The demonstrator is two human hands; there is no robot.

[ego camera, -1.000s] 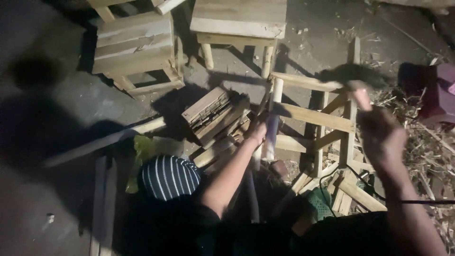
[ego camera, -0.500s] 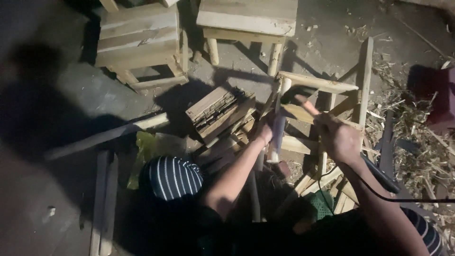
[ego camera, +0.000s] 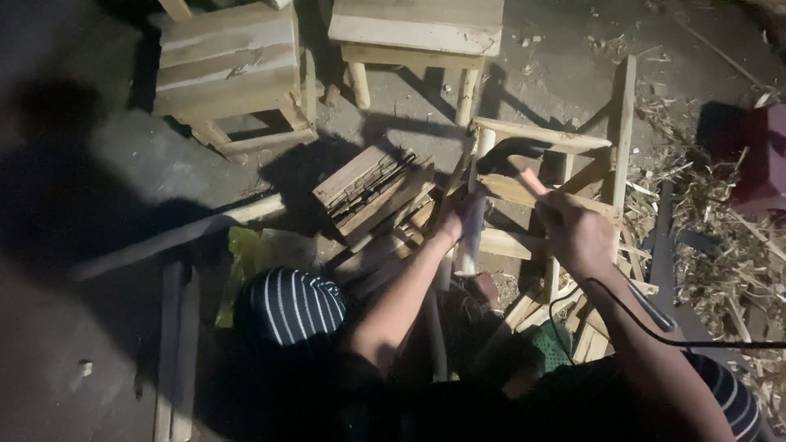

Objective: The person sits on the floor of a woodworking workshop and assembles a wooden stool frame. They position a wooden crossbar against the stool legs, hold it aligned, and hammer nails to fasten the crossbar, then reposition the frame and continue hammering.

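Your left hand [ego camera: 455, 214] is wrapped around the round wooden leg [ego camera: 473, 219], which stands against the frame [ego camera: 540, 137] just beyond your knuckles. Your right hand [ego camera: 577, 233], close beside, is clenched on the hammer [ego camera: 524, 164]. The leg looks stiff, light and dry; mid-length looks the steadiest grip.

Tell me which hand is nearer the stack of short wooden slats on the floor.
Left. The left hand grips an upright round leg just right of the slat stack. The right hand holds a hammer farther right, over the frame.
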